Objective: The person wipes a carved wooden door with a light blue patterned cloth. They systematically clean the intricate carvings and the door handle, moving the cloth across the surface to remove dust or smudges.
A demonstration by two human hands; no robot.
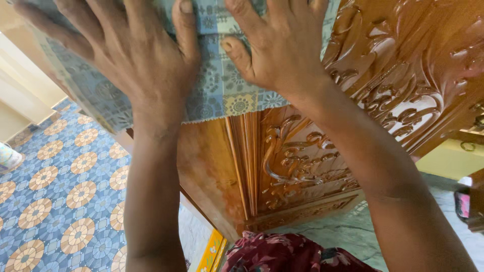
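A single head-worn camera is giving the only view, so no part of the scene is being shared with a second one. It is looking steeply down and forward from just above the person's own arms, sitting very close to the work. The left hand [136, 55] is filling the frame at 11 o'clock and the right hand [280, 45] at 1 o'clock, both cropped by the top edge. The carved wooden cabinet [302, 161] is running tilted from centre to 3 o'clock, the patterned floor [55, 191] is lying at 8 o'clock, and the person's floral clothing [287, 254] is showing at 6 o'clock.
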